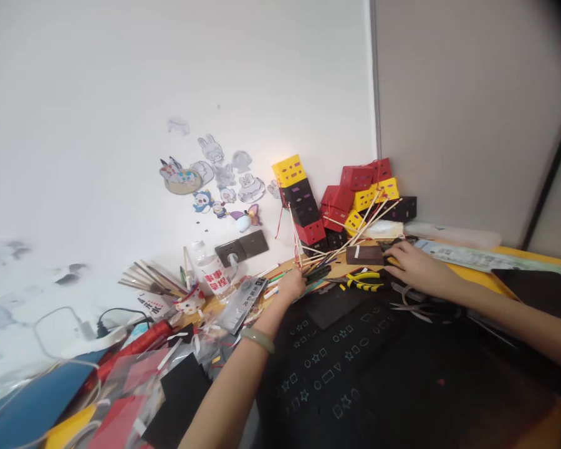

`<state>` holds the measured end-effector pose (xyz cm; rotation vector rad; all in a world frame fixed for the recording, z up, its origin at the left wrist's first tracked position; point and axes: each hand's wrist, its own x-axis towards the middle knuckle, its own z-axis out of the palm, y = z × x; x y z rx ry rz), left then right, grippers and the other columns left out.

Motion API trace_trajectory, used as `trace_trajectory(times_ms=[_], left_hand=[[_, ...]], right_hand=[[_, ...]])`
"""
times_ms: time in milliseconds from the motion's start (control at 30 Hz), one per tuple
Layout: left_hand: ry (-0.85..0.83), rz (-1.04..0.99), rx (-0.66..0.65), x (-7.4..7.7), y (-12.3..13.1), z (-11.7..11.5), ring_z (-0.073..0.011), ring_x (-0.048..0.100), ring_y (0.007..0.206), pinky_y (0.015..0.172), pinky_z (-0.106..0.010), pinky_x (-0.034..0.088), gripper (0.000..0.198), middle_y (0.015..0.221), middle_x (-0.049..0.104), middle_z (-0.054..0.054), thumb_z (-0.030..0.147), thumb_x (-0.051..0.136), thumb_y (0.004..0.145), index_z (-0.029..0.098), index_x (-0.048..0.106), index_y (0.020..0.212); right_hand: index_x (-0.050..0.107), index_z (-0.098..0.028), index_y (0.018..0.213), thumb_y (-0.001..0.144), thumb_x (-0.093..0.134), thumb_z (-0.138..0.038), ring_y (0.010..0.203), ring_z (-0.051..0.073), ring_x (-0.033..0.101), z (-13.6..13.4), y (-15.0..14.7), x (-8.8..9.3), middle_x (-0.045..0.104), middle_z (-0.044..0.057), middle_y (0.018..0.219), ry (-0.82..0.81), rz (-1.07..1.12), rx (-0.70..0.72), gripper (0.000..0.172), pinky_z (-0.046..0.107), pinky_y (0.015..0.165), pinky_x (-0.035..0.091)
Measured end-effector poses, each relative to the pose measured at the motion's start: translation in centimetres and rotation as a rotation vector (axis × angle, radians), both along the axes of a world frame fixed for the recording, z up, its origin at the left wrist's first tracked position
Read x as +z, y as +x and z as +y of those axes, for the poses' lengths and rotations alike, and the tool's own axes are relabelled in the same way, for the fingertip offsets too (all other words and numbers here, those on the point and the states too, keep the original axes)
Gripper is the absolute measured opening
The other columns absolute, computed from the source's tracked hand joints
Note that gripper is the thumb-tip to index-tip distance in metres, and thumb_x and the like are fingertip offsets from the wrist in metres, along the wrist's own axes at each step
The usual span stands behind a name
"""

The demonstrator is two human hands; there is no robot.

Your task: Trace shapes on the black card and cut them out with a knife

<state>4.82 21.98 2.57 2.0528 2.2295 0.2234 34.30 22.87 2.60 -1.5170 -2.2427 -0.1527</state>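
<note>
Landmark: stack of paper boxes (336, 199) in the wall corner, at the far side of the table (481, 277).
Left hand (292, 285): before the stack's left foot; fingers curled at the near ends of the wooden sticks (355, 234), though I cannot tell whether they clasp them.
Stick axis: from the left hand up and rightward, leaning on the stack.
Right hand (414, 267): before the stack's right foot, palm down, fingers loosely spread, holding nothing.
Dark box (364, 254): at the stack's foot, long axis left-right, just left of the right fingertips.
Pliers (367, 280): just nearer than the box, between both hands.
Nearer hand: right for the box, left for the sticks.
</note>
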Motion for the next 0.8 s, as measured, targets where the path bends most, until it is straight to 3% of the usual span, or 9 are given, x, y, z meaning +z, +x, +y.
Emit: trace_trajectory(times_ms=[133,200,267,333,400,500,567,667,800], left_hand=[[0.149,-0.349,0.039,0.7,-0.3,-2.8,-0.0191,0.057,0.094,0.079,-0.039,0.049,0.031,0.111,0.055,-0.008,0.032,0.052,0.088,0.014,0.051,0.114],[0.222,-0.527,0.018,1.0,0.3,-5.0,-0.0167,0.058,0.087,0.075,-0.035,0.05,0.029,0.107,0.055,-0.008,0.03,0.048,0.09,0.014,0.049,0.114],[0.286,-0.688,-0.029,1.1,1.5,-7.9,-0.011,0.058,0.081,0.075,-0.027,0.049,0.024,0.109,0.054,-0.007,0.021,0.029,0.095,0.016,0.04,0.116],[0.31,-0.818,-0.078,0.9,3.1,-11.2,-0.0089,0.057,0.074,0.073,-0.023,0.049,0.024,0.106,0.054,-0.006,0.019,0.026,0.095,0.017,0.034,0.117],[0.314,-0.942,-0.11,0.5,4.6,-14.5,-0.0092,0.056,0.072,0.07,-0.022,0.049,0.022,0.105,0.053,-0.006,0.021,0.026,0.095,0.018,0.033,0.115],[0.272,-1.327,-0.115,0.0,6.2,-18.4,-0.0108,0.055,0.075,0.072,-0.025,0.047,0.02,0.108,0.052,-0.008,0.023,0.036,0.091,0.018,0.035,0.111],[0.256,-1.449,-0.14,-0.1,6.6,-19.9,-0.0137,0.054,0.094,0.081,-0.025,0.045,0.022,0.116,0.049,-0.009,0.023,0.038,0.09,0.02,0.034,0.111],[0.229,-1.536,-0.179,0.2,6.6,-20.9,-0.0155,0.049,0.108,0.088,-0.026,0.042,0.022,0.12,0.05,-0.009,0.025,0.042,0.089,0.02,0.036,0.109],[0.216,-1.583,-0.172,0.3,6.4,-21.1,-0.0175,0.047,0.113,0.095,-0.029,0.037,0.023,0.119,0.052,-0.01,0.033,0.047,0.086,0.019,0.04,0.103]], right_hand=[[0.055,-0.017,0.106,0.085,0.039,-0.041,0.1,0.026,0.056,-2.5,-1.6,0.8,0.057,0.012,0.111,0.009,0.121,0.088,0.036,0.039,0.084,0.045],[0.057,-0.019,0.102,0.084,0.042,-0.043,0.098,0.025,0.058,-4.2,-3.2,1.4,0.062,0.01,0.104,-0.121,0.351,0.187,0.033,0.039,0.084,0.045],[0.056,-0.019,0.102,0.084,0.041,-0.046,0.094,0.023,0.061,-6.1,-5.1,2.1,0.065,0.009,0.099,-0.373,0.595,0.294,0.036,0.039,0.081,0.047],[0.053,-0.018,0.106,0.084,0.041,-0.047,0.094,0.023,0.061,-8.1,-7.2,2.7,0.064,0.01,0.102,-0.572,0.813,0.403,0.038,0.038,0.077,0.05],[0.05,-0.017,0.109,0.085,0.042,-0.046,0.094,0.021,0.061,-10.0,-9.1,3.1,0.063,0.01,0.101,-0.636,0.926,0.479,0.039,0.037,0.078,0.05],[0.048,-0.02,0.108,0.082,0.051,-0.04,0.094,0.019,0.06,-12.8,-11.0,3.2,0.062,0.006,0.098,-0.625,1.028,0.63,0.033,0.034,0.08,0.05],[0.045,-0.022,0.11,0.082,0.052,-0.039,0.088,0.02,0.061,-14.4,-11.5,3.0,0.061,0.004,0.093,-0.676,1.023,0.637,0.033,0.03,0.063,0.053],[0.042,-0.024,0.114,0.084,0.048,-0.042,0.078,0.02,0.061,-15.8,-11.7,2.7,0.059,0.002,0.085,-0.754,0.989,0.601,0.035,0.025,0.044,0.047],[0.045,-0.025,0.115,0.085,0.045,-0.044,0.075,0.019,0.059,-16.1,-11.5,2.5,0.06,0.002,0.085,-0.725,0.943,0.559,0.035,0.028,0.053,0.05]])
